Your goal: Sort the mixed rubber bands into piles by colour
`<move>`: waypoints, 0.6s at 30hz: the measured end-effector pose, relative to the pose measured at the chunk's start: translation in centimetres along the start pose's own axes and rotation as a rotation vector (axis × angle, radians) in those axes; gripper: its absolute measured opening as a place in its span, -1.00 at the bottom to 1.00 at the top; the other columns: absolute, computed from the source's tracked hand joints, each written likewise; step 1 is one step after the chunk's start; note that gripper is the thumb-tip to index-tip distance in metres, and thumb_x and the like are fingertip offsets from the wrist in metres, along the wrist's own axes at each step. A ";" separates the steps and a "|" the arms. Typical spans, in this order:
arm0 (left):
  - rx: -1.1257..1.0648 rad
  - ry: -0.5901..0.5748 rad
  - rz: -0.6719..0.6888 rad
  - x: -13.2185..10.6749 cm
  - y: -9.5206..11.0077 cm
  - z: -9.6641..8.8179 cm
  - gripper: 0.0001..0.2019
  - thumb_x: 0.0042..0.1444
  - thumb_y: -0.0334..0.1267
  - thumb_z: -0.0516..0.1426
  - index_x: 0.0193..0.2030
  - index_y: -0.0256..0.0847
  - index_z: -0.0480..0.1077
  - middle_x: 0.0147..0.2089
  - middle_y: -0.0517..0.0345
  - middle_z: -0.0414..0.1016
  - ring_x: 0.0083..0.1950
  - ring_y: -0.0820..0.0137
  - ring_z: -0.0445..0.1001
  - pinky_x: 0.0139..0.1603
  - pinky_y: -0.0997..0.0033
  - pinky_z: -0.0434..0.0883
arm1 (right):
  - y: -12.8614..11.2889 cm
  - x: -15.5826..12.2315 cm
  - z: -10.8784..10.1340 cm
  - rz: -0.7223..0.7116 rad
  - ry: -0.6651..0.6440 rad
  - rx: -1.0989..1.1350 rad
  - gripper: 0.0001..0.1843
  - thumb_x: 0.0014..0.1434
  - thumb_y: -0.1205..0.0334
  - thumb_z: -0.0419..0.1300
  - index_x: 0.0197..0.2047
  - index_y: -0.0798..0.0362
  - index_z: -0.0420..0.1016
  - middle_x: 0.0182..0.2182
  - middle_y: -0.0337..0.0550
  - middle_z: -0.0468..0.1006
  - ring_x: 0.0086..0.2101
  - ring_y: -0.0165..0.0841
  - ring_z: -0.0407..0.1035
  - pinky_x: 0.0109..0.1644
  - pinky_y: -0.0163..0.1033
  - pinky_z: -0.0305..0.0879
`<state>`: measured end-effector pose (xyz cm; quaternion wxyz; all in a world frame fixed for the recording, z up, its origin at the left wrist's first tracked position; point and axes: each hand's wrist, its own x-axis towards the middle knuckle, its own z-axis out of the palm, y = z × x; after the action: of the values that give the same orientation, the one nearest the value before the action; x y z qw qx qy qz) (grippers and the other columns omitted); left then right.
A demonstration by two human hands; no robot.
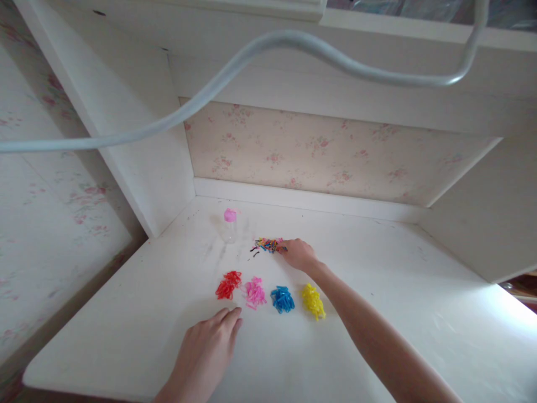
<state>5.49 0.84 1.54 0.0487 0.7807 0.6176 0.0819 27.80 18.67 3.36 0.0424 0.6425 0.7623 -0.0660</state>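
With its fingertips in a small mixed heap of multicoloured rubber bands (266,244), my right hand (298,254) is closed and pinching at the heap's right edge; what lies between the fingers is hidden. My left hand (212,338) rests on the white desktop just below the red and pink piles, its fingers curled together and what they hold, if anything, out of sight. Sorted by colour, a red pile (229,285), a pink pile (255,292), a blue pile (282,299) and a yellow pile (313,301) of bands form a row between the hands.
A clear bottle with a pink cap (230,215) stands behind and left of the mixed heap. The white desk (398,336) has a back panel and side walls around it. A pale cable (289,38) hangs across the upper view, in front of a shelf.
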 end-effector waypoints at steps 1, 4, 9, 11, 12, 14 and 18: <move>-0.006 0.000 0.010 -0.3 -0.1 0.1 -0.70 0.24 -0.26 -0.08 -0.04 -0.07 0.43 -0.14 0.14 0.57 -0.31 0.32 0.58 -0.38 0.41 0.46 | 0.0 0.1 -0.1 -0.003 -0.003 -0.004 -0.62 0.22 0.04 -0.05 0.06 -0.28 0.40 -0.17 -0.13 0.57 -0.20 -0.22 0.45 -0.22 -0.21 0.30; -0.023 0.009 0.029 -0.8 -0.5 0.6 -0.69 0.25 -0.27 -0.11 -0.06 -0.08 0.44 -0.16 0.15 0.57 -0.32 0.33 0.58 -0.38 0.41 0.46 | 0.0 0.3 -0.5 -0.012 -0.017 -0.009 -0.61 0.22 0.04 -0.05 0.07 -0.27 0.39 -0.15 -0.13 0.56 -0.18 -0.23 0.45 -0.21 -0.22 0.30; -0.083 0.014 0.090 -1.3 -1.4 1.5 -0.69 0.25 -0.30 -0.11 -0.07 -0.06 0.43 -0.17 0.17 0.57 -0.30 0.36 0.57 -0.29 0.43 0.46 | 0.0 0.3 -0.6 -0.026 -0.044 -0.013 -0.64 0.22 0.05 -0.04 0.04 -0.32 0.40 -0.11 -0.22 0.55 -0.15 -0.27 0.43 -0.17 -0.25 0.28; -0.112 0.029 0.099 -1.5 -1.6 1.8 -0.70 0.24 -0.30 -0.10 -0.06 -0.05 0.42 -0.18 0.18 0.56 -0.29 0.36 0.56 -0.29 0.42 0.46 | 0.0 0.3 -0.6 -0.016 -0.046 -0.018 -0.64 0.22 0.05 -0.05 0.04 -0.31 0.41 -0.11 -0.21 0.55 -0.15 -0.26 0.43 -0.18 -0.24 0.28; -0.130 0.038 0.098 -1.6 -1.7 1.9 -0.70 0.24 -0.30 -0.10 -0.07 -0.05 0.42 -0.19 0.18 0.56 -0.28 0.36 0.56 -0.28 0.42 0.46 | -0.1 0.3 -0.6 -0.010 -0.043 -0.021 -0.64 0.23 0.06 -0.06 0.03 -0.29 0.42 -0.12 -0.19 0.55 -0.16 -0.25 0.43 -0.19 -0.23 0.29; -0.171 0.049 0.092 -1.7 -1.7 1.9 -0.72 0.24 -0.30 -0.10 -0.10 -0.06 0.42 -0.22 0.19 0.56 -0.29 0.37 0.55 -0.26 0.42 0.45 | -0.5 0.3 -0.8 0.001 -0.028 -0.025 -0.62 0.24 0.06 -0.10 0.02 -0.25 0.43 -0.13 -0.14 0.55 -0.17 -0.23 0.43 -0.21 -0.21 0.29; -0.218 0.059 0.086 -1.7 -1.8 1.8 -0.73 0.25 -0.29 -0.10 -0.15 -0.08 0.42 -0.27 0.19 0.55 -0.31 0.39 0.54 -0.23 0.44 0.44 | -2.4 0.5 -0.9 -0.022 0.009 -0.014 -0.57 0.27 0.06 -0.18 0.01 -0.23 0.44 -0.12 -0.13 0.54 -0.16 -0.23 0.42 -0.20 -0.20 0.29</move>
<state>3.76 -0.36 -0.64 0.1117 0.7939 0.5720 0.1734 25.39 18.90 4.27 0.0428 0.6341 0.7699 -0.0582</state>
